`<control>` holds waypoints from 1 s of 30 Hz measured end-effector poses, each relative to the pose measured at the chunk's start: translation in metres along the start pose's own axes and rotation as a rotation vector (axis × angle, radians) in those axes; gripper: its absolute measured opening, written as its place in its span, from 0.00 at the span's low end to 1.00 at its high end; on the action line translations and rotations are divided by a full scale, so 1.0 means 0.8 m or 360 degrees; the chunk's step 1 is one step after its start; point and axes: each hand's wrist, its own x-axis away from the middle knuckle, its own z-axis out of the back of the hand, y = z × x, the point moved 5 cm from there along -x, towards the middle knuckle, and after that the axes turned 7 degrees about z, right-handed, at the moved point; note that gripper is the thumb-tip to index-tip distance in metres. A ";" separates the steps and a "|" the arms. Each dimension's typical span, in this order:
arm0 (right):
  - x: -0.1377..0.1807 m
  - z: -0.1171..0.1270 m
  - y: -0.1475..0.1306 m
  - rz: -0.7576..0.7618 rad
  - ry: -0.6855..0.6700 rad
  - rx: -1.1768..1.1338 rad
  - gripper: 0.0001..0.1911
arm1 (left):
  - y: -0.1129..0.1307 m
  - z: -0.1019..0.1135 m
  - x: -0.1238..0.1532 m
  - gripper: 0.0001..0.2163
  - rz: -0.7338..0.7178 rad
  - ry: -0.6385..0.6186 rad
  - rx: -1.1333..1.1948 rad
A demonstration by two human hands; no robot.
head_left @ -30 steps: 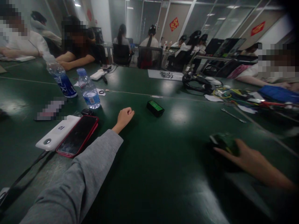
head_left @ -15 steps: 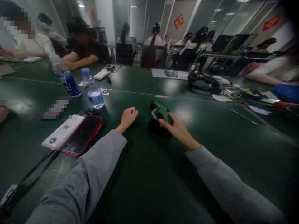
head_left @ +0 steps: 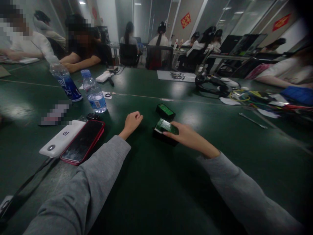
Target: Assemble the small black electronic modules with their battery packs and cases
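Dim, cool indoor light, with glare on the tabletop and wide-lens distortion.
Right of the blue-capped water bottle [head_left: 95,94], pale glare patches lie on the green table [head_left: 137,85]; a fainter sheen spreads to its left. Small white lights [head_left: 82,2] glow high behind the bottle. Nearer and right of it, the green circuit board [head_left: 166,125] catches a whitish glint, the right hand [head_left: 187,134] looks slightly smeared, and soft shadow darkens the surface below the right sleeve [head_left: 239,182]. Far right of the bottle, uprights lean and the upper corner blackens; behind it, seated people [head_left: 158,40] are soft.
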 end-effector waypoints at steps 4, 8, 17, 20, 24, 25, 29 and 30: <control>-0.001 -0.013 -0.004 0.0143 -0.0070 0.0085 0.34 | -0.001 -0.001 -0.001 0.17 0.0028 -0.0006 -0.0030; 0.001 0.015 0.003 0.0186 0.0141 0.0093 0.45 | -0.001 -0.001 -0.002 0.17 0.0017 0.0008 -0.0054; 0.007 -0.029 0.003 0.0341 -0.0053 0.0127 0.35 | 0.000 -0.001 0.000 0.17 0.0036 -0.0019 -0.0035; 0.001 -0.050 -0.019 0.0355 0.0486 0.0119 0.28 | -0.003 -0.001 -0.003 0.18 0.0000 0.0018 -0.0058; 0.003 -0.045 -0.022 0.0320 0.0864 -0.0064 0.20 | -0.003 -0.001 -0.004 0.19 -0.0041 0.0051 -0.0011; 0.004 -0.041 -0.015 0.0275 0.0922 -0.0088 0.19 | -0.001 -0.001 -0.003 0.19 -0.0056 0.0033 0.0027; 0.004 -0.042 0.014 0.0111 0.0833 -0.0144 0.24 | 0.013 -0.010 0.004 0.19 -0.0101 -0.0287 0.0238; 0.004 -0.047 0.018 0.0104 0.0786 -0.0160 0.25 | 0.016 -0.015 0.007 0.19 -0.0094 -0.0415 0.0255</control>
